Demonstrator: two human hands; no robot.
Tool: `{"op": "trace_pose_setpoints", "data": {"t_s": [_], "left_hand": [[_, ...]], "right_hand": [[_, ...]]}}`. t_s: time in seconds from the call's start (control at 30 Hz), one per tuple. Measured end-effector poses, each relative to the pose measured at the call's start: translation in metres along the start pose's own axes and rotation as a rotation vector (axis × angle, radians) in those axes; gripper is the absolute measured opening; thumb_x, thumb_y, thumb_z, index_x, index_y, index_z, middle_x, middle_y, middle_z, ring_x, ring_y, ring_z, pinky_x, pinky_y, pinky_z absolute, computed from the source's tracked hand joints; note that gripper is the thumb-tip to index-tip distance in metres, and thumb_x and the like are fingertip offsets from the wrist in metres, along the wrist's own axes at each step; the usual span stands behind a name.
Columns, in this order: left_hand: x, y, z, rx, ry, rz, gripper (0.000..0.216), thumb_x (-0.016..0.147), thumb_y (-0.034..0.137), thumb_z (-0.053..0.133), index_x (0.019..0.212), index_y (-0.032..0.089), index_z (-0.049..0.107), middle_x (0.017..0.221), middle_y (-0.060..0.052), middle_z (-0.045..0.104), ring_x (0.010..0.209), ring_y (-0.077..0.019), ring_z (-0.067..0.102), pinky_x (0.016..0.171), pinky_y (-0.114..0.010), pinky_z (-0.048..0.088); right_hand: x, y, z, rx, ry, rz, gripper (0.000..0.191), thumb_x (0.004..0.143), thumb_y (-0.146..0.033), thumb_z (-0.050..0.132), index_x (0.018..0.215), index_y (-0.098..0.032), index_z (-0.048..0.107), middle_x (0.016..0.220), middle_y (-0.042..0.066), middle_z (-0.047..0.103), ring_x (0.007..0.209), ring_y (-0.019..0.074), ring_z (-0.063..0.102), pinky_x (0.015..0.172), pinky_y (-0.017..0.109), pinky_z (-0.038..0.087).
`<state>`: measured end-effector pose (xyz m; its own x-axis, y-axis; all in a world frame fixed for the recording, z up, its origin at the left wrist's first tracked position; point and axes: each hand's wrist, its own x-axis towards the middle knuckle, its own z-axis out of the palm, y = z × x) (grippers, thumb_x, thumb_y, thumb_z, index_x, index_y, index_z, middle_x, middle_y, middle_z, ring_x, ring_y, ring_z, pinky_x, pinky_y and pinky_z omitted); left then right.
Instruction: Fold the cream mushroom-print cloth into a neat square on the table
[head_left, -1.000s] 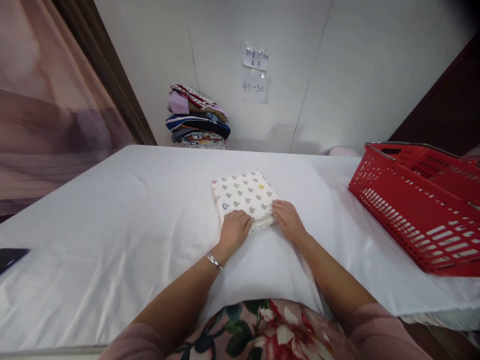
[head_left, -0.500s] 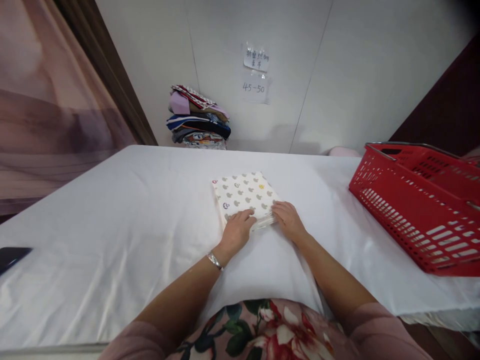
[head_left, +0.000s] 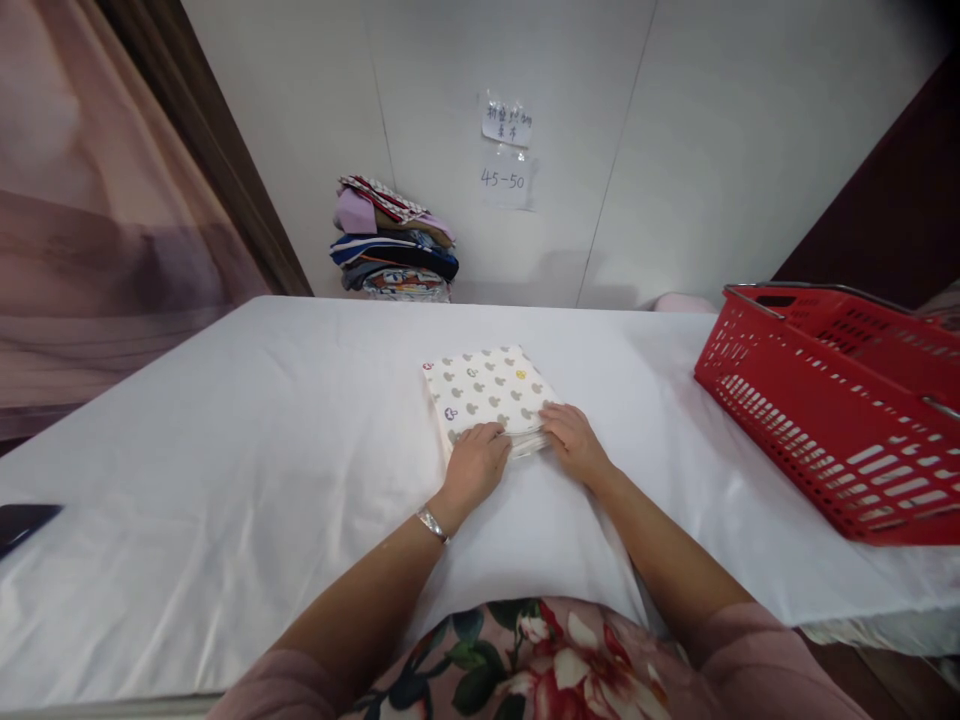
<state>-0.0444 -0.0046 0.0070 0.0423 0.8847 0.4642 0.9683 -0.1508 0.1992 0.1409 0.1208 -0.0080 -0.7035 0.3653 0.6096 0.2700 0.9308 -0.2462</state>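
A folded white cloth (head_left: 491, 385) with a small grey mushroom-like print and a few coloured motifs lies in a thick square on the white-covered table (head_left: 300, 400). At its near left corner is my left hand (head_left: 478, 462), fingers bent over the edge, a silver bracelet on the wrist. My right hand (head_left: 576, 440) grips the near right corner, its fingertips on top. Between the two hands the stacked layers of the near edge show. Both thumbs are partly hidden.
A red plastic basket (head_left: 810, 420) with metal handles stands on the right. Behind the table's far edge rises a pile of folded fabrics (head_left: 394, 240) by the wall. A dark phone-like object (head_left: 26, 522) lies at the far left. Handwritten papers (head_left: 506, 150) hang on the wall.
My left hand has shifted very slightly along the near edge, and a bit more of the layered edge shows. The cloth stays in place; the view has tilted a little.
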Motion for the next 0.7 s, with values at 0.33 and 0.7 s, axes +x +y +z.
{"op": "trace_pose_setpoints", "data": {"t_s": [0.33, 0.7], "left_hand": [[0.002, -0.002, 0.006, 0.016, 0.106, 0.051, 0.017, 0.091, 0.019, 0.044, 0.090, 0.017, 0.061, 0.108, -0.007, 0.060, 0.097, -0.0197, 0.054, 0.081, -0.035, 0.044], [0.001, -0.001, 0.005, -0.004, 0.084, 0.103, 0.018, 0.092, 0.019, 0.042, 0.087, 0.016, 0.059, 0.087, -0.004, 0.063, 0.085, -0.0182, 0.056, 0.075, -0.034, 0.042]], "right_hand": [[0.002, -0.004, -0.002, -0.031, -0.031, -0.015, 0.019, 0.086, -0.020, 0.050, 0.100, -0.021, 0.063, 0.117, 0.010, 0.061, 0.120, 0.0264, 0.047, 0.099, 0.050, 0.035], [0.000, -0.008, -0.011, -0.029, 0.004, -0.031, 0.022, 0.090, -0.013, 0.039, 0.088, -0.019, 0.060, 0.124, 0.010, 0.057, 0.123, 0.0239, 0.043, 0.099, 0.049, 0.037]]}}
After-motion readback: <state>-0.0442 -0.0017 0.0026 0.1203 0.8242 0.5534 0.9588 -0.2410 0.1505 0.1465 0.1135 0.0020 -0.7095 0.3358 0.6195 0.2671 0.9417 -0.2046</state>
